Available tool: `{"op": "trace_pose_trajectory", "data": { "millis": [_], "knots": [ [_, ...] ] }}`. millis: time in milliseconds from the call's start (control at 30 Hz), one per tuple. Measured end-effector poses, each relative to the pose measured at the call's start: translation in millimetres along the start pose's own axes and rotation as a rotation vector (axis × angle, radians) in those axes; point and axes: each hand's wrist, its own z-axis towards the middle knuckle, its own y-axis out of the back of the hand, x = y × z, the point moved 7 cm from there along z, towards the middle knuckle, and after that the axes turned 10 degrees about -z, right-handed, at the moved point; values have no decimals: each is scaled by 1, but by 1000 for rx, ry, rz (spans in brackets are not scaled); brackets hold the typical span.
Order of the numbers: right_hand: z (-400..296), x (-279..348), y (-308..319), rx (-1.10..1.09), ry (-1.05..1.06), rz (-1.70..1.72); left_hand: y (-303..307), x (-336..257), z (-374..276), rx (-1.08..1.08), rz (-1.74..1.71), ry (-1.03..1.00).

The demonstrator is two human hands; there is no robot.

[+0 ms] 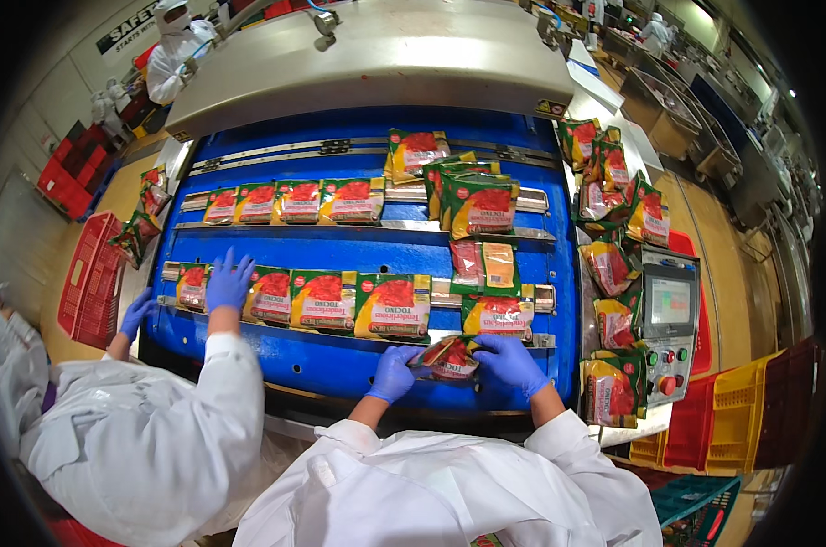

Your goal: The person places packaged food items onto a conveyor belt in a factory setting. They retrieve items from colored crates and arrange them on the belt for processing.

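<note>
In the head view, my gloved left hand and my gloved right hand hold one plastic meat pouch between them at the front of the blue machine bed. Just behind it, a single pouch lies on the front sealing bar, with another pouch turned back side up beyond it. To the left, several pouches stand in a row along the same bar. A second row lies on the rear bar, beside a heap of pouches.
A co-worker's gloved hand touches the left front row. Loose pouches line the right ledge beside a control panel. The steel machine lid spans the back. A red crate stands left; stacked crates stand right.
</note>
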Motion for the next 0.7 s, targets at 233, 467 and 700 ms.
{"op": "trace_pose_trajectory", "data": {
  "millis": [233,467,700],
  "knots": [
    [60,-29,108,-557,-53,-137,0,-9,2,15,27,-1],
    [106,-84,114,-502,-379,-405,6,-15,2,0,100,-39],
    [142,-135,112,-376,-346,121,-1,-12,5,-6,47,-67]
  ]
}}
